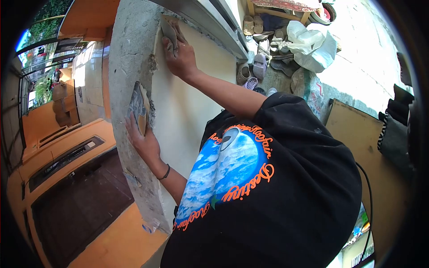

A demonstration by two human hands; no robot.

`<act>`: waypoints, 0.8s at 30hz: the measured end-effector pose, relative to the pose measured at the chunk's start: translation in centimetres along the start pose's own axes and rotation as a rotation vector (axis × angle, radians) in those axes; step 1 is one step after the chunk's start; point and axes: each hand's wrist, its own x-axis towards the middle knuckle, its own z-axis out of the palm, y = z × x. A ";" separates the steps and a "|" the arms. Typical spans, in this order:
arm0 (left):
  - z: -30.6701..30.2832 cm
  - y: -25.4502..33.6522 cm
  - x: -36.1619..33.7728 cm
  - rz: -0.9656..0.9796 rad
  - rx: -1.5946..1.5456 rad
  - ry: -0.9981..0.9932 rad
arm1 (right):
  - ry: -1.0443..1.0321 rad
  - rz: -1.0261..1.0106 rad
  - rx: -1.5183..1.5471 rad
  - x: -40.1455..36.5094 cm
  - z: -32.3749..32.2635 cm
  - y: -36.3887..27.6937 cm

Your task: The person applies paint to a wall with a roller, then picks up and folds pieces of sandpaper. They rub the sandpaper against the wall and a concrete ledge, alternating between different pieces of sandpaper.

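Note:
My right hand (181,56) is closed around a thin, flat grey scraper (169,32), which presses against the top of the cream wall strip (196,67) beside a bare concrete edge. Lower down, my left hand (145,142) grips a flat putty board (139,107) smeared with wet-looking grey paste. That board is close to the rough edge where the concrete (127,58) meets the cream surface. A dark band circles my left wrist. My fingers partly cover both tools.
Shoes and sandals (260,66) lie in a pile at upper right, beside a white plastic bag (313,47). A metal frame (223,27) borders the wall. Orange walls and a dark door panel (82,203) are at left; a tan board (353,129) stands at right.

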 end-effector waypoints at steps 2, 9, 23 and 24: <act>0.1 0.1 0.0 0.001 0.019 0.006 | -0.059 -0.159 -0.156 -1.2 -1.0 2.6; 0.2 0.2 0.1 0.025 0.039 0.014 | -0.541 0.927 -0.454 -8.4 -4.1 13.2; 0.6 -0.1 0.2 0.013 0.018 0.009 | -0.421 0.704 -0.395 -5.4 -5.0 8.5; 0.6 -0.2 0.3 0.030 0.010 0.011 | -0.454 0.855 -0.500 -8.1 -5.1 13.3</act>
